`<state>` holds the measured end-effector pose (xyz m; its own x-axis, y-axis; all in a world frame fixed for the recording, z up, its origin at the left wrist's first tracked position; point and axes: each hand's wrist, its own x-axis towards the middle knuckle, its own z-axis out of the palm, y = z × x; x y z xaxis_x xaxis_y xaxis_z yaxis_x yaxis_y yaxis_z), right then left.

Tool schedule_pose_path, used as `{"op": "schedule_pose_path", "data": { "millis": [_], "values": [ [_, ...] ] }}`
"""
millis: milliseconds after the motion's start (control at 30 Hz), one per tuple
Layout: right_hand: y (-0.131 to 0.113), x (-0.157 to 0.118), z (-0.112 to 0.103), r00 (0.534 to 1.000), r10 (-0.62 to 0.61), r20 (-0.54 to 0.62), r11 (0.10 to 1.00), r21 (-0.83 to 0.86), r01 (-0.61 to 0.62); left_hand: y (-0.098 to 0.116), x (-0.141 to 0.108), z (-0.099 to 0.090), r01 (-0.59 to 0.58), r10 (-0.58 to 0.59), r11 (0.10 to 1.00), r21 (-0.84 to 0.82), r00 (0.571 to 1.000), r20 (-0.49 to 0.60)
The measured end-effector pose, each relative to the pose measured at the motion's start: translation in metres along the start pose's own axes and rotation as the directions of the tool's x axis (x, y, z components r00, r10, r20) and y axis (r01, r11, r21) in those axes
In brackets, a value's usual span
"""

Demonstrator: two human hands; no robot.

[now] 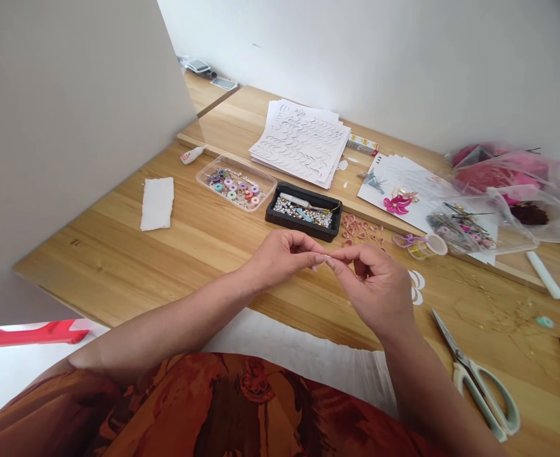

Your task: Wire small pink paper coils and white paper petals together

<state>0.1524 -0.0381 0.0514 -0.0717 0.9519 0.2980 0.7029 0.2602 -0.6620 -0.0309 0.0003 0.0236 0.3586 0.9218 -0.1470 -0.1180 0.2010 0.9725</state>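
My left hand (286, 257) and my right hand (370, 279) meet fingertip to fingertip above the table. Both are closed in a pinch on a small white piece (326, 258), mostly hidden by the fingers. Just beyond them is a black tray (303, 231) of silver and gold beads with a white-handled tool in it. Pink teardrop-shaped loops (354, 227) lie beside the tray. White curved paper cutouts (417, 289) are partly hidden behind my right hand. Scissors (465, 365) with pale handles lie to the right of my right wrist.
A clear plastic box (203, 179) holds colourful spools. Behind it are cut paper sheets (303, 139). A glue bottle (193, 155) and a folded white cloth (157, 203) lie left. Plastic bags (512, 171), a spool with purple cord (427, 246) and thin wires (493, 304) occupy the right.
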Motion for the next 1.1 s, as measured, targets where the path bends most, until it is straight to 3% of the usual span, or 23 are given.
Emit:
{"op": "schedule_pose_path", "data": {
  "millis": [300,633,1100],
  "values": [
    [-0.0018,0.0031,-0.0007,0.984,0.174,0.036,0.978,0.113,-0.177,0.0062,-0.0003,-0.0041,0.076,-0.077,0.997,0.014,0.994,0.078],
    [-0.0016,0.0059,-0.0007,0.942,0.304,0.141,0.923,0.201,-0.328,0.0041,0.0013,-0.001,0.062,-0.057,0.996,-0.071,0.996,0.072],
    [0.0035,0.0073,-0.001,0.94,0.305,0.154,0.917,0.219,-0.334,0.0032,0.0009,-0.0034,0.103,-0.101,0.994,-0.025,0.991,0.085]
  ]
}}
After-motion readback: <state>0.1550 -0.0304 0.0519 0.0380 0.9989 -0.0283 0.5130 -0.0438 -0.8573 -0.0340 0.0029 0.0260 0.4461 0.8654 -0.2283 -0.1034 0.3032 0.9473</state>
